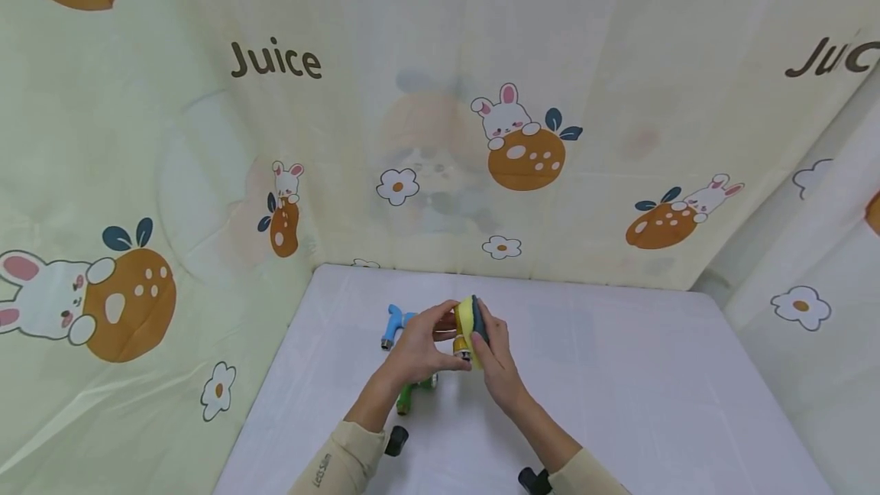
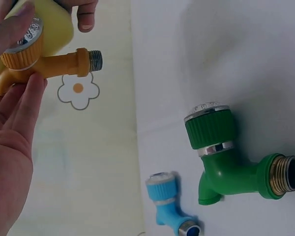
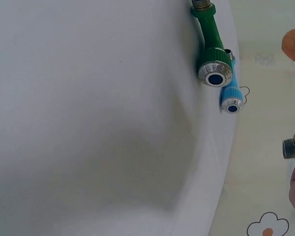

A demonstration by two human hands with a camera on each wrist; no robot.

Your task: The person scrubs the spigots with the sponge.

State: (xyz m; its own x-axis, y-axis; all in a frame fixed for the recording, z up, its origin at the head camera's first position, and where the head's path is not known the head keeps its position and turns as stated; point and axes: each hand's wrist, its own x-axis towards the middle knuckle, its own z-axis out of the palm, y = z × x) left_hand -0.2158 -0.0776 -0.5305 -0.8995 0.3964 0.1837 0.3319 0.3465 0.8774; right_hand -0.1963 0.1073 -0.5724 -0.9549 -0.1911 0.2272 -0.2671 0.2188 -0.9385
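Note:
In the head view, my left hand [image 1: 419, 348] holds an orange water tap [image 2: 59, 66] with a silver-topped knob. Its thumb lies at the knob and its fingers are under the body, while the threaded inlet sticks out. Opposite it, my right hand [image 1: 502, 373] grips a sponge [image 1: 467, 318], yellow with a dark scouring side, against the tap. The left wrist view shows the sponge's yellow face behind the knob, with part of it hidden by the left hand. At the edge of the right wrist view, only the tap's threaded end [image 3: 289, 148] shows.
A green tap [image 2: 228, 172] lies on the white-covered table [image 1: 619, 388], near my left forearm. Farther back on the left lies a blue tap [image 1: 393, 324]. A printed curtain [image 1: 426, 37] hangs behind the table and along its sides.

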